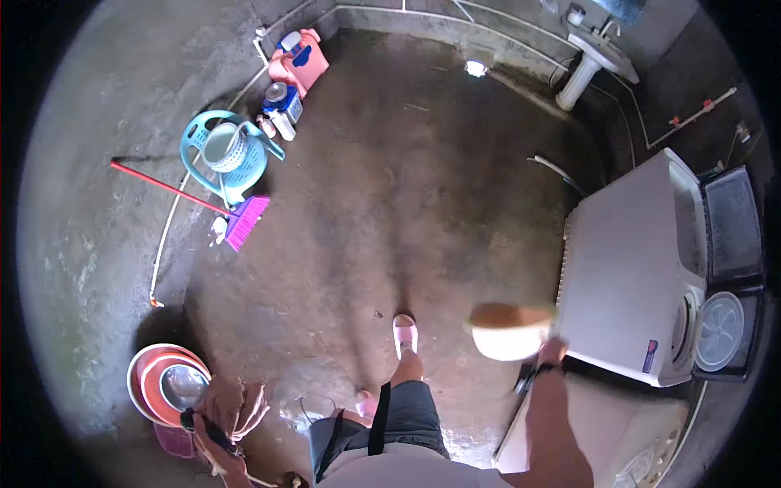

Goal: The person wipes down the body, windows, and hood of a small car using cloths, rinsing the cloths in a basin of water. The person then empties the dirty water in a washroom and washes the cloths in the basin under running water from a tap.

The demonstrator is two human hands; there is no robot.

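Note:
At the right, my right hand [553, 351] grips the rim of a round basin [506, 343], which looks white with an orange-brown inside and is smeared by motion. A dark band circles that wrist. My left hand [213, 413] is low at the left, beside a stack of basins [145, 376], with a pinkish-brown cloth [249, 413] bunched at it. The hand seems closed on the cloth, though its fingers are hard to separate from the fabric. A metal bowl [183, 386] sits inside the orange basin of the stack.
A white washing machine [622, 276] with raised lids stands at the right, beside another pale appliance [602, 423]. Along the left wall are a blue chair [244, 175] holding a bucket [224, 149], a purple broom [246, 224] and a pink container [305, 69]. A pedestal sink [598, 57] stands far right.

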